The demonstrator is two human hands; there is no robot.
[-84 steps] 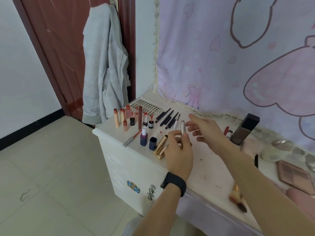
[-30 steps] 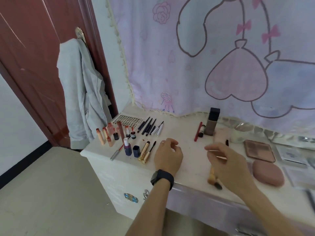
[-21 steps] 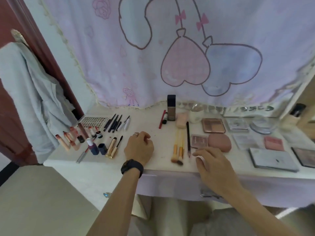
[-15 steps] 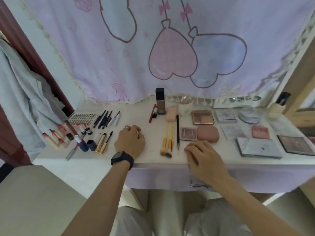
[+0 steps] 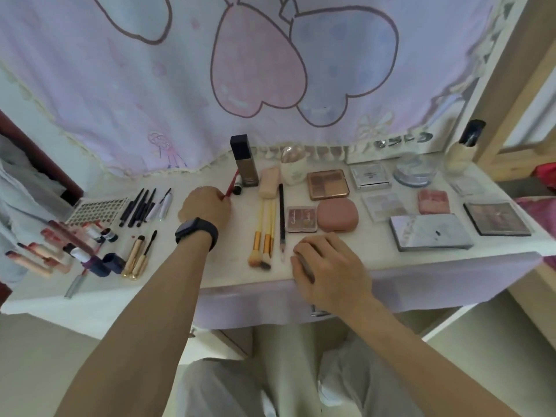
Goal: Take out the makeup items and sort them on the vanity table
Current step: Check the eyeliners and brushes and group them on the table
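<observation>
Closest in, grey-trousered knees (image 5: 270,386) sit under the front edge of the tabletop (image 5: 228,257). The right hand (image 5: 329,269) rests on that edge, its fingers (image 5: 313,245) curled over a slim dark stick (image 5: 305,266) (what kind of item it is, I cannot tell). Just left of it lie three gold-handled brushes (image 5: 264,233) side by side, with a black pencil (image 5: 281,218) beside them. A small palette (image 5: 301,218) and a pink compact (image 5: 337,215) sit just beyond the right hand, and a large grey palette (image 5: 430,231) lies further right. Along the left end are gold tubes (image 5: 137,257), a cluster of lipsticks (image 5: 45,251) and, further back, a row of black pens (image 5: 138,206).

The left hand (image 5: 207,209), a black watch (image 5: 197,231) on its wrist, reaches toward the back of the tabletop, its fingers closed around the near end of a red pencil (image 5: 231,185). The pencil's far end points at an upright foundation bottle (image 5: 244,161). Behind everything hangs a pale printed cloth (image 5: 270,70).
</observation>
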